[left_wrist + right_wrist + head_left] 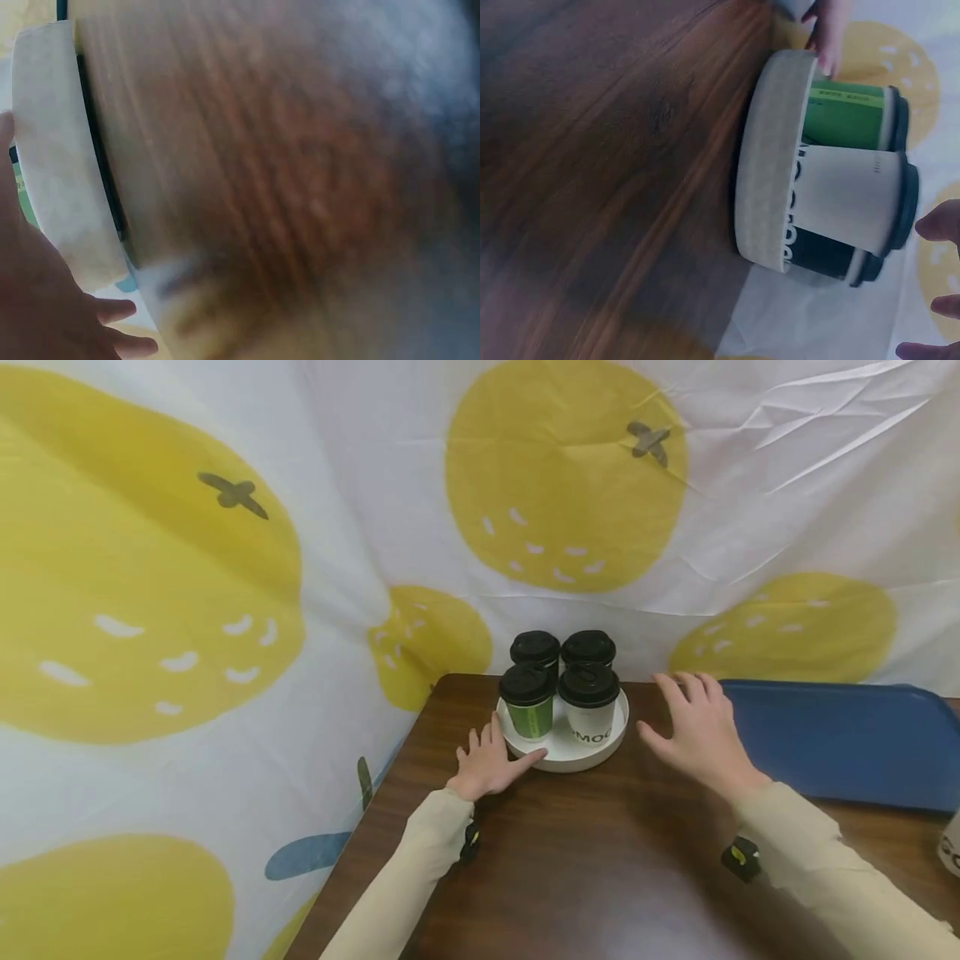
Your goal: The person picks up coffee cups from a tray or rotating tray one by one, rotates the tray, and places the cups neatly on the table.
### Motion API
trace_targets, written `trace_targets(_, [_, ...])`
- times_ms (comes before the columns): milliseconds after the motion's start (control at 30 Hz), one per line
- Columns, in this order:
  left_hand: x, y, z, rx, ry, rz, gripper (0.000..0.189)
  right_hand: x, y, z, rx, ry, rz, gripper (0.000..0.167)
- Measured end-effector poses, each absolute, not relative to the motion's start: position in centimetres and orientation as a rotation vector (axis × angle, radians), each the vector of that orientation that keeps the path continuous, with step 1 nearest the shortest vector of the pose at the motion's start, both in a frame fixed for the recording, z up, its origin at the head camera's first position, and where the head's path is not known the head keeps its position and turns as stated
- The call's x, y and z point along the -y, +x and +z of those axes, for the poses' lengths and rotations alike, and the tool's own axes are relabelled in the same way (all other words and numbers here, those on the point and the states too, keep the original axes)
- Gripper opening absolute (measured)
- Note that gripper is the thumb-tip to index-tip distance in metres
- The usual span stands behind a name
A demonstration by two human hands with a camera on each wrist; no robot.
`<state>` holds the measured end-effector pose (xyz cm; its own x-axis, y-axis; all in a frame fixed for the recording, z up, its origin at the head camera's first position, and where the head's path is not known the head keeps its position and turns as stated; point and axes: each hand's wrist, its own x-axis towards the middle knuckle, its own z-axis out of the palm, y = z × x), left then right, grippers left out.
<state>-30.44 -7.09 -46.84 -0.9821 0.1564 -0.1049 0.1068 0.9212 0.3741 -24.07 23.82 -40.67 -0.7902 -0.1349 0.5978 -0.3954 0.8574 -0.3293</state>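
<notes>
A round white tray (564, 763) stands near the table's far edge, bearing several lidded paper cups. In front are a green cup (531, 718) and a white cup (591, 723) with dark lettering; two more with black lids (535, 647) stand behind, their sides mostly hidden. My left hand (486, 765) is at the tray's left side, fingers spread and thumb along the front rim. Whether it touches the rim I cannot tell. To the right of the tray my right hand (699, 732) hovers apart from it, fingers spread and slightly bent, holding nothing.
A blue rectangular tray (840, 743) lies on the brown wooden table (570, 860) to the right. At the far right edge part of a white cup (951, 845) shows. A lemon-patterned cloth (352, 527) hangs behind and along the left side.
</notes>
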Motion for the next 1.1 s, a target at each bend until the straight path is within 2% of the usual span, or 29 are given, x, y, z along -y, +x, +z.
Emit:
trace_targets(233, [6.4, -29.8, -45.7, -2.926, 0.141, 0.554, 0.117, -21.4, -27.5, -40.2, 2.522, 0.431, 0.637, 0.068])
trace_targets(433, [5.4, -29.7, -45.0, -2.946, 0.090, 0.562, 0.116, -19.6, -29.8, -39.7, 2.570, 0.469, 0.677, 0.078])
trace_targets(700, [4.4, -29.3, -44.9, -2.946, 0.004, 0.545, 0.116, -18.4, -31.6, -40.1, 2.643, 0.427, 0.819, 0.086])
trace_targets(1100, [2.2, -29.4, -45.1, -2.951, 0.046, 0.557, 0.114, -19.4, -32.5, -40.8, 2.505, 0.328, 0.903, 0.081])
